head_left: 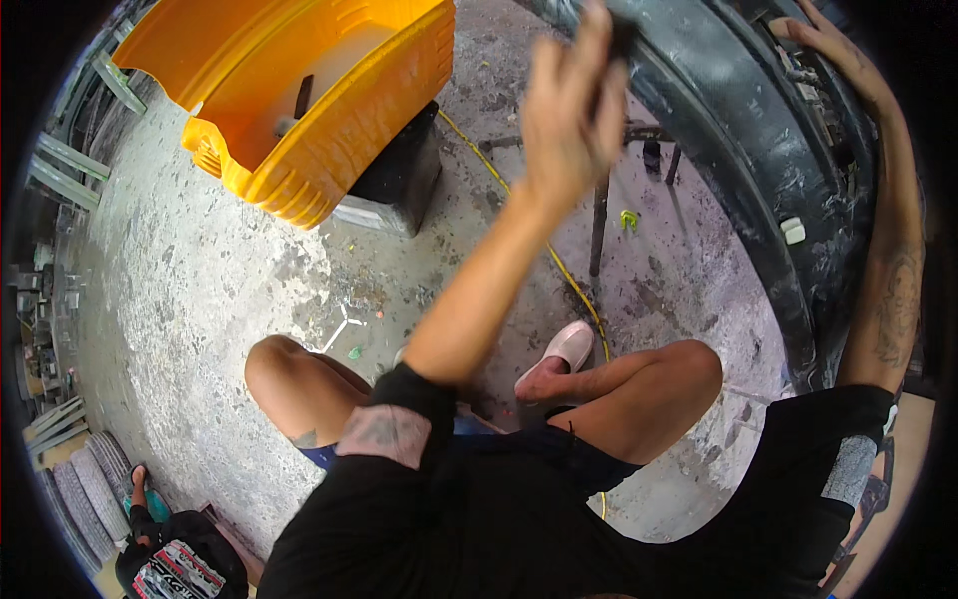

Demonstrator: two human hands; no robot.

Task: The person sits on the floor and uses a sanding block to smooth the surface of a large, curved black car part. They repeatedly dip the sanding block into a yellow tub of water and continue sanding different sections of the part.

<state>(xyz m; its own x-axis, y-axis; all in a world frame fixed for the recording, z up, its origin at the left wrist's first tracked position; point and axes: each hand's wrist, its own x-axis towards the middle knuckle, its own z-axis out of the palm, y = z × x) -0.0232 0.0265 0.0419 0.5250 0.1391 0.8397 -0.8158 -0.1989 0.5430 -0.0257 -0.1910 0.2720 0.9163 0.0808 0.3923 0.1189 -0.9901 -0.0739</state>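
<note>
Black and smeared with whitish marks, one long curved panel (728,130) was set just right of the left hand (571,125), in which one dark object (624,38) appeared to be held, too blurred for its kind to be told. The panel's far side was touched by the right hand (838,52), well right of that grip; whether anything was pinched there could not be told. The object was best kept flat to the curve, under even pressure, with the panel steadied opposite. Around the left grip were counted one pale piece (792,231), lower right on the panel; one yellow tub (349,140), left; one dark box (404,165) beneath it; one yellow cord (577,288), below.
</note>
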